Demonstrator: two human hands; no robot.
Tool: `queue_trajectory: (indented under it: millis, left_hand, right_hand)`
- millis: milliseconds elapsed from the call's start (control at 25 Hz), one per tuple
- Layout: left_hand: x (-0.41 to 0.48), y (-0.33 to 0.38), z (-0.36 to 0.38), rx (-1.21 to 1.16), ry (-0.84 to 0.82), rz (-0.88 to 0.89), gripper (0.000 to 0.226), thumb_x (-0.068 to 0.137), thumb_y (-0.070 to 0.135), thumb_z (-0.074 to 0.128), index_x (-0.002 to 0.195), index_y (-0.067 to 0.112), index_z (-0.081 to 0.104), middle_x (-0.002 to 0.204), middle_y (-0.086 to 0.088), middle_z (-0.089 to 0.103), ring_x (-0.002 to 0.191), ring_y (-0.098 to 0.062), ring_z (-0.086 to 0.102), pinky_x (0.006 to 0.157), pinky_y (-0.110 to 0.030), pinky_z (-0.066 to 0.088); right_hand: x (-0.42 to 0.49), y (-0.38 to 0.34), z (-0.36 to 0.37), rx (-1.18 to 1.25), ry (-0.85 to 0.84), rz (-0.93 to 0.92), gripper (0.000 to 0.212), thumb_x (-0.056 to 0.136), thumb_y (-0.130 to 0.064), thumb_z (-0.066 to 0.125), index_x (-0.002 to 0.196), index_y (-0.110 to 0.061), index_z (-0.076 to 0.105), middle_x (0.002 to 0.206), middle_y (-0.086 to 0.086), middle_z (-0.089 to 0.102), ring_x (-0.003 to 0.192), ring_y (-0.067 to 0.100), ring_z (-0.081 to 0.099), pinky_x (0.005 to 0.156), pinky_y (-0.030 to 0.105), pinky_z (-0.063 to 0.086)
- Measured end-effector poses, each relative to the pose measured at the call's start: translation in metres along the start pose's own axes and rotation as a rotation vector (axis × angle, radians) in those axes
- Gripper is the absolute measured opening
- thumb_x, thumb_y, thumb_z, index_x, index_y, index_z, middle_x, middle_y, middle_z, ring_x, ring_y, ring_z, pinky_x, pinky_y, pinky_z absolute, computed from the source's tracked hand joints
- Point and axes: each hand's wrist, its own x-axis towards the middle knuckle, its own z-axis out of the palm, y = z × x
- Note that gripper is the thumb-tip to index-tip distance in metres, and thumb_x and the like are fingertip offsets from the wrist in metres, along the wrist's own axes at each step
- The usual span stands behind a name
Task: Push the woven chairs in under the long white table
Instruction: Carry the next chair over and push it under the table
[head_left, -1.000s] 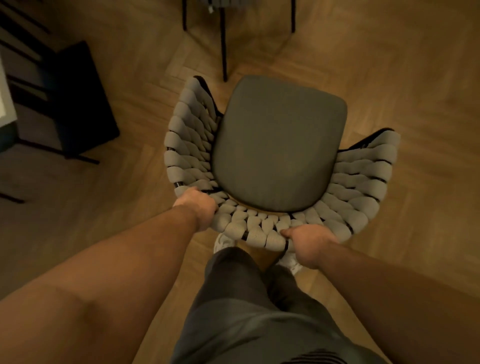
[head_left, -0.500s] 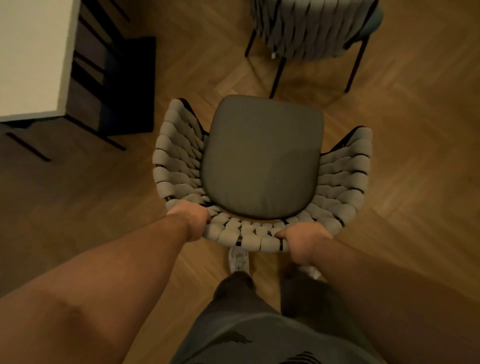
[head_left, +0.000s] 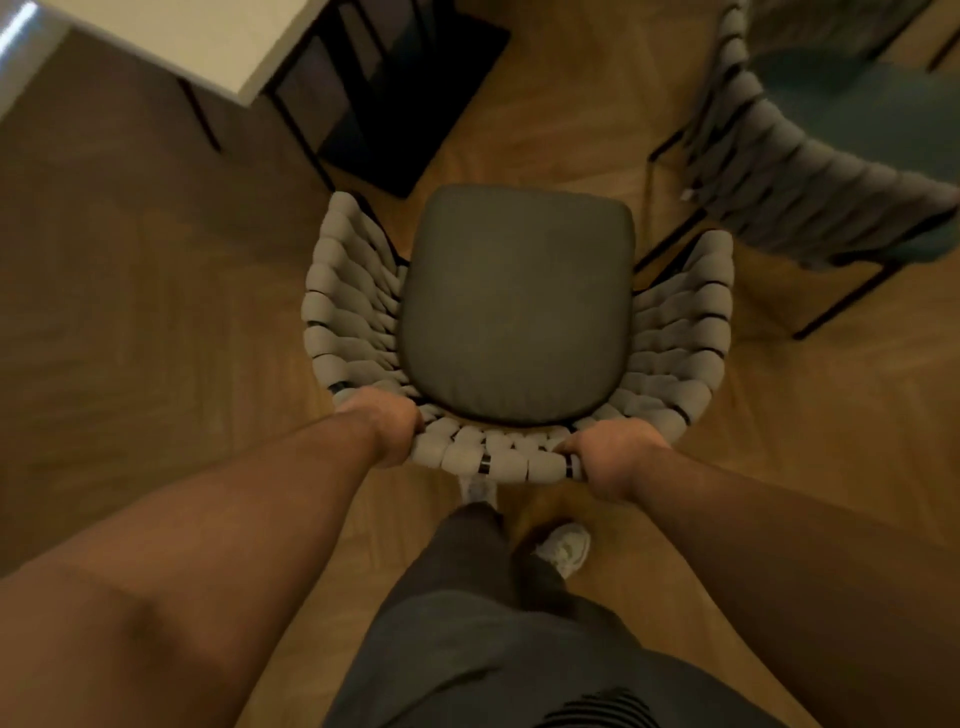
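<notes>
Steering one chair round toward the table is the step in hand, as I judge it. Up and to the left of the left hand, well apart from it, the corner of the long white table (head_left: 182, 31) juts into view. The left hand (head_left: 387, 431) grips the back rim of the woven chair (head_left: 514, 312), fingers curled over the weave. The seat lies straight ahead of both hands and is not yet under the tabletop. The right hand (head_left: 610, 460) grips the same rim further along, also wrapped round it. Ahead and to the right of that hand a second woven chair (head_left: 810, 171) stands near, just beside the held chair's right arm. The next move probably calls for swinging the seat leftward to face the table edge, then pushing straight in, keeping off the neighbouring chair. Compared with half a second ago, both grips are unchanged, the table corner has come closer in, and the second chair has slid off to the right.
</notes>
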Motion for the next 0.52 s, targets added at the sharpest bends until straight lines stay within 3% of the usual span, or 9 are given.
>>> queue_trajectory:
  millis: [200,520]
  left_hand:
    - [0.013,0.008,-0.013,-0.193,-0.014,-0.063,0.034,0.094,0.027,0.058,0.124,0.038,0.071,0.115,0.002,0.072,0.106,-0.024,0.068,0.081,-0.037,0.052]
    - [0.044,0.015,-0.067,-0.397,-0.025,-0.185,0.039,0.095,0.02,0.061,0.129,0.038,0.069,0.116,0.002,0.071,0.105,-0.022,0.066,0.088,-0.038,0.057]
  right_hand:
    - [0.025,0.04,-0.043,-0.163,0.02,-0.071,0.05,0.1,-0.023,0.061,0.143,-0.047,0.054,0.121,-0.004,0.068,0.111,0.021,0.064,0.095,0.04,0.054]
    - [0.068,0.112,-0.115,-0.321,-0.006,-0.19,0.048,0.097,-0.022,0.063,0.138,-0.047,0.058,0.11,-0.008,0.067,0.103,0.018,0.064,0.096,0.041,0.054]
